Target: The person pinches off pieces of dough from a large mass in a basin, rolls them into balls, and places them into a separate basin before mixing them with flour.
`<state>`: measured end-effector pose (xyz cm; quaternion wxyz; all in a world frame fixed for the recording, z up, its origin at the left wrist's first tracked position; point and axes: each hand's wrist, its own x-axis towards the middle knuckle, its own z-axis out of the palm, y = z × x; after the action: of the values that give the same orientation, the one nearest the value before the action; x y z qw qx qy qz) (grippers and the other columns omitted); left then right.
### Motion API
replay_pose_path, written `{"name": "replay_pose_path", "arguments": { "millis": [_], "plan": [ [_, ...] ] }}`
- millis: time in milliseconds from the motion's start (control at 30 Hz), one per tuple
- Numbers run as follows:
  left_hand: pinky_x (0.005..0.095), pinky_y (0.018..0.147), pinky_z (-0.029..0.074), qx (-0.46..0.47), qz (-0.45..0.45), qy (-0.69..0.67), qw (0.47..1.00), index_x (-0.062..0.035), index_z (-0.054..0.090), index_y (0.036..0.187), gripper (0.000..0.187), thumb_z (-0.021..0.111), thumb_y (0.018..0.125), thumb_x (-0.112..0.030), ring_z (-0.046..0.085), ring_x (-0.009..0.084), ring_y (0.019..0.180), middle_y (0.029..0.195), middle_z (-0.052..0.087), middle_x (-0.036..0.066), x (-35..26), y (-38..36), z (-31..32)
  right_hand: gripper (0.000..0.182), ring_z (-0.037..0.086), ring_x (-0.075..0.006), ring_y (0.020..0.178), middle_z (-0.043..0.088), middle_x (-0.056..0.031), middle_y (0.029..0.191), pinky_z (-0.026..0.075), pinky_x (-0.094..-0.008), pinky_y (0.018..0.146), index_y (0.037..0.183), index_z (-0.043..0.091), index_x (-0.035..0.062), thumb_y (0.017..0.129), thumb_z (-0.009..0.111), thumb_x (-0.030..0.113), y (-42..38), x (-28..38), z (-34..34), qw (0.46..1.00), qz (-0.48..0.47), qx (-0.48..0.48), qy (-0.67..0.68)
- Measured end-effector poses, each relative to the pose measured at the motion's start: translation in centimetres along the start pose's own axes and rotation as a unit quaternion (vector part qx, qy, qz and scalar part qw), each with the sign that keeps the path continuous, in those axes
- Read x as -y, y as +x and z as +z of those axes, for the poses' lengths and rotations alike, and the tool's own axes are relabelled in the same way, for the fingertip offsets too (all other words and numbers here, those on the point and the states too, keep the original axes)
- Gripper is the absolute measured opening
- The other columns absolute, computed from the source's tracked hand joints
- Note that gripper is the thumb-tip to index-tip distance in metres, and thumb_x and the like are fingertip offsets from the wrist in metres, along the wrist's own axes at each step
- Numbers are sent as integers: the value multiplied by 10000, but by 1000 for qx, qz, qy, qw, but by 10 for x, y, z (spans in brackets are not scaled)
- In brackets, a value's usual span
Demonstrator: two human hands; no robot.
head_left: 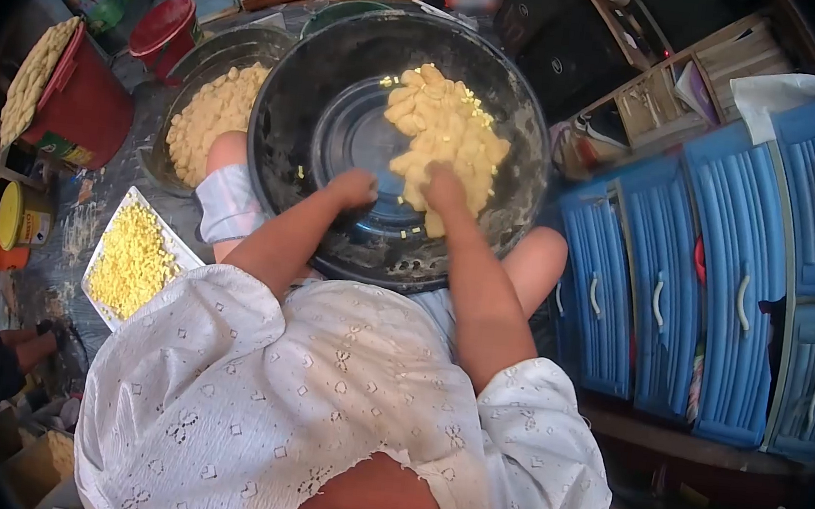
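A wide black basin [282, 134] rests between my knees. On its right side lies a heap of pale yellow, dough-like lumps [426, 109], with several small yellow cubes [480, 114] scattered on it. My right hand [445, 188] reaches into the near part of the heap, its fingers bent down and closed on a lump, the fingertips partly hidden. To its left, my left hand [357, 189] hovers over the bare basin floor with curled fingers; what they hold, if anything, is hidden. A few loose cubes lie near both hands on the basin's surface.
On the left, a white tray [193, 258] carries many yellow cubes. Behind it stand a second basin [158, 147] of pale lumps, a red bucket [88, 106] and a smaller red pail [164, 30]. Blue drawers [658, 298] line the right side.
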<state>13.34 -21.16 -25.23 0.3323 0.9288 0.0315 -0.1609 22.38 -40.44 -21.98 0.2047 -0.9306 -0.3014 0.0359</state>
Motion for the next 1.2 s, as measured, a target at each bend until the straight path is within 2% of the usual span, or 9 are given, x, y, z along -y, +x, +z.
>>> {"name": "replay_pose_path", "arguments": {
  "millis": [200,267,533,767,867,1000,1067,1133,1200],
  "plan": [
    [398,766,431,-197,32,24,980,-38,581,867,233,599,654,-131,525,342,893,874,544,170,-30,19,-9,278,611,-323,712,598,-161,913,496,-345,642,1008,563,63,731,540,52,12,-30,-10,989,25,26,142],
    [399,772,429,-200,77,17,977,-38,578,880,238,594,660,-128,523,342,892,874,541,169,-48,27,-7,258,615,-241,688,596,-146,872,503,-300,607,1006,549,-6,756,488,-12,5,-1,-74,841,228,-6,490],
    [389,810,417,-165,159,-49,972,-32,580,956,260,554,708,-108,515,337,912,948,536,180,-130,99,3,233,579,-183,729,553,-153,936,509,-274,639,1036,509,-62,808,468,-33,-23,-13,-135,811,172,-133,543],
    [394,821,416,-178,214,-73,958,-47,550,1017,269,493,764,-121,524,334,963,1025,561,176,-188,167,13,306,562,-167,816,563,-147,1007,478,-286,752,1084,458,-23,802,573,2,-11,-36,-152,639,144,-169,736],
    [377,796,430,-115,178,18,977,-60,542,969,232,471,783,-179,546,308,927,973,587,149,-188,161,19,308,564,-171,829,570,-137,982,480,-282,745,1069,476,-24,789,599,12,-9,-42,-150,618,95,-131,769],
    [371,741,436,-203,154,113,960,-32,549,891,175,515,760,-144,539,339,894,920,582,175,-149,155,39,314,547,-143,767,548,-84,889,474,-248,680,1089,484,-35,786,564,-21,-2,-50,-143,672,112,-104,724],
    [358,729,436,-188,168,1,968,-37,539,929,182,530,767,-117,548,314,871,881,561,168,-140,141,25,314,532,-128,735,537,-70,870,461,-235,655,1083,497,-36,775,557,-25,-6,-39,-148,700,144,-135,686],
    [354,714,439,-124,48,-147,980,-47,506,1014,224,525,805,-126,557,250,852,915,549,127,-154,100,-5,281,529,-125,729,541,-67,872,452,-232,647,1037,527,-30,760,576,-18,-4,-41,-140,715,142,-189,658],
    [337,751,449,-66,-20,-531,844,-38,472,1078,246,506,859,-145,542,190,908,1031,528,93,-149,77,-22,258,534,-120,749,558,-60,872,447,-227,655,1000,546,-22,749,602,1,-9,-30,-140,721,140,-200,648]
  ]
}}
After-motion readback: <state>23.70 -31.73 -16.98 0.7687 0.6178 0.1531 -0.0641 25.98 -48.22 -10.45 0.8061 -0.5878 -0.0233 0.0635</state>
